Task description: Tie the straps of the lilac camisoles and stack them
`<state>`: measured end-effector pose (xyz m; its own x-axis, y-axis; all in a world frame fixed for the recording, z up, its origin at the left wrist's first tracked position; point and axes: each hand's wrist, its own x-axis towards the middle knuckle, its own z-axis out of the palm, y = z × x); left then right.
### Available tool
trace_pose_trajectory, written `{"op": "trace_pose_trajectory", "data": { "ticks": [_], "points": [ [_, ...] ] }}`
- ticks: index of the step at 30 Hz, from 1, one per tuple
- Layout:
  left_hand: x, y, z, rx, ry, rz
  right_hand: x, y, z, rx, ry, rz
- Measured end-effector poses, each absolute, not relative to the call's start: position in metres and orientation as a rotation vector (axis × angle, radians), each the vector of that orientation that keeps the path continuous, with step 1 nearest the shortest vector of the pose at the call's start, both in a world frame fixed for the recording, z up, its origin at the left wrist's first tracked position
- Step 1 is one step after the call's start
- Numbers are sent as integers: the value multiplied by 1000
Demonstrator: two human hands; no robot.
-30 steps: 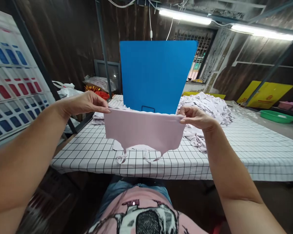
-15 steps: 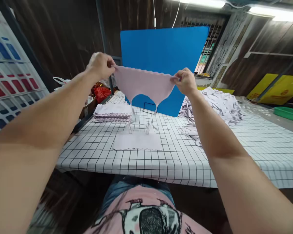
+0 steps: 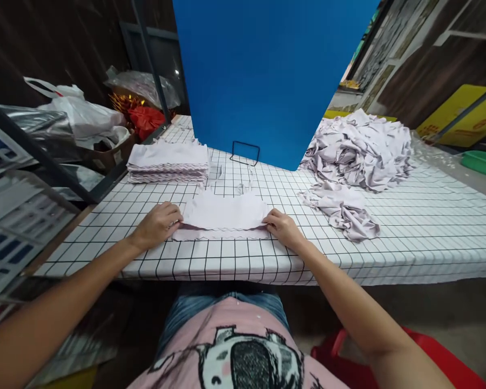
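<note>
A pale pink camisole (image 3: 227, 212) with thin straps and a wavy hem is stretched flat between my two hands, low over the table. Its hem faces me and its straps point away. My left hand (image 3: 157, 224) pinches the hem's left corner. The right corner is pinched in my right hand (image 3: 282, 227). Beneath it lies another camisole (image 3: 221, 234), whose wavy edge shows nearer to me; most of it is covered. To the left, a neat stack of folded camisoles (image 3: 168, 162) rests on the checked tablecloth (image 3: 243, 265).
A large blue board (image 3: 263, 75) stands behind, with a black wire frame (image 3: 245, 153) at its foot. On the right are a heap of pale garments (image 3: 360, 148) and a smaller bunch (image 3: 348, 210). White plastic bags (image 3: 81, 111) sit left; a red stool (image 3: 421, 356) is below right.
Both hands have come down and closer with the camisole, from raised before the blue board to just above the one on the table. The view has tilted down.
</note>
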<state>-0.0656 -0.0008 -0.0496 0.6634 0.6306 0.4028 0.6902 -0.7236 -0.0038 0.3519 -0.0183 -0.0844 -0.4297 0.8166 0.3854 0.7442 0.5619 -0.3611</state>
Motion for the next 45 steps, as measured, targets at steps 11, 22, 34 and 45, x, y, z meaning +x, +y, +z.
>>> {"op": "trace_pose_trajectory", "data": {
  "ticks": [11, 22, 34, 45],
  "points": [
    [-77, -29, -57, -2751, -1154, -644, 355, -38, -83, -1176, -2412, 77],
    [-71, -43, -62, -2806, -1896, -746, 346, -60, -68, -1560, -1984, 615],
    [-9, -12, -51, -2662, -1566, -738, 342, 4, -35, -1726, -1970, 677],
    [141, 89, -93, -3008, -1105, -536, 280, 144, -48, -2208, -1737, 673]
  ]
}}
